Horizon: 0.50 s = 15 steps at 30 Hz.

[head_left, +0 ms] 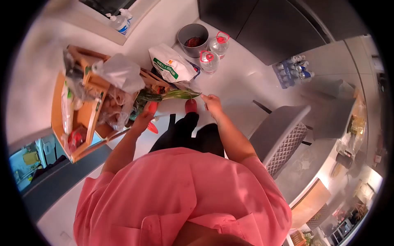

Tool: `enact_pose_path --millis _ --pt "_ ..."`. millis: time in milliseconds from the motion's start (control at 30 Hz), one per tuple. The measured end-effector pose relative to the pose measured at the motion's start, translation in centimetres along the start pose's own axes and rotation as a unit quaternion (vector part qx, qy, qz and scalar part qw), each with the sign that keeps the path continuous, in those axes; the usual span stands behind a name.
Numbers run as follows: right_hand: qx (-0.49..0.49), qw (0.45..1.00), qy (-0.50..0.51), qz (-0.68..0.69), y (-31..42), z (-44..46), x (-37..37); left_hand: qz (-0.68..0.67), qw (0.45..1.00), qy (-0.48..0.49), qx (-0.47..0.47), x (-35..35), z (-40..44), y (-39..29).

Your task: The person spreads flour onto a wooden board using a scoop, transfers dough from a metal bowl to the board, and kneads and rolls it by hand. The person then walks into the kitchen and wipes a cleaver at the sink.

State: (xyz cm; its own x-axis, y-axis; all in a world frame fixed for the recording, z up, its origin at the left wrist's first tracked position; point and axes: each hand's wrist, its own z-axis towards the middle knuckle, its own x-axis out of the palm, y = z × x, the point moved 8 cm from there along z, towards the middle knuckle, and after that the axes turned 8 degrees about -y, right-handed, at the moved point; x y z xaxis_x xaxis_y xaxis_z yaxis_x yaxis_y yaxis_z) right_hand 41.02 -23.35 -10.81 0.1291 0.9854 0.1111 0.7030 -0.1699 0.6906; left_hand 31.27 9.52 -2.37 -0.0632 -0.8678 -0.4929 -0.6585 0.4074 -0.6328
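Note:
My right hand (211, 104) is closed at the tip of a bunch of long green leaves, which look like scallions (178, 94). Their darker end lies over the wooden rack at the left. My left hand (143, 120) has its fingers curled, beside the front of the rack; what they hold is hidden. A red thing (152, 108) shows just above that hand, and another red shape sits below it; I cannot tell what they are. Plastic bags of round produce (117, 104) fill the rack near my left hand.
The wooden rack (84, 119) stands against the wall at left. Behind it are a white printed sack (170, 65), a grey bucket (193, 30) and two large water bottles (209, 62). A grey chair (279, 131) stands at right, near packed bottles (293, 70).

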Motion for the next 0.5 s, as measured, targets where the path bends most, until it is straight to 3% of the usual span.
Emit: enact_pose_path --millis 67,133,200,333,367,400,500 --pt "0.046 0.998 0.021 -0.028 -1.4 3.8 2.7 -0.019 1.0 0.009 0.02 0.1 2.8 -0.9" --pt "0.106 0.992 0.01 -0.061 -2.9 8.3 1.7 0.175 0.969 0.025 0.17 4.4 5.5 -3.4" --pt "0.143 0.981 0.028 -0.131 -5.4 13.1 1.5 0.296 0.94 0.028 0.169 6.0 5.1 -9.1" --pt "0.176 0.977 0.04 -0.117 -10.0 22.1 2.0 0.161 0.982 0.001 0.094 9.6 9.8 -4.6" --pt "0.14 0.978 0.044 -0.147 -12.0 25.6 2.2 0.19 0.978 -0.013 0.09 10.0 10.5 -4.4" --pt "0.191 0.973 0.032 -0.129 -12.9 27.3 2.7 0.207 0.969 -0.035 0.13 10.3 11.3 -4.7" --pt "0.282 0.956 0.0 -0.076 -16.2 32.1 4.3 0.16 0.985 -0.017 0.054 12.0 13.6 -4.0"
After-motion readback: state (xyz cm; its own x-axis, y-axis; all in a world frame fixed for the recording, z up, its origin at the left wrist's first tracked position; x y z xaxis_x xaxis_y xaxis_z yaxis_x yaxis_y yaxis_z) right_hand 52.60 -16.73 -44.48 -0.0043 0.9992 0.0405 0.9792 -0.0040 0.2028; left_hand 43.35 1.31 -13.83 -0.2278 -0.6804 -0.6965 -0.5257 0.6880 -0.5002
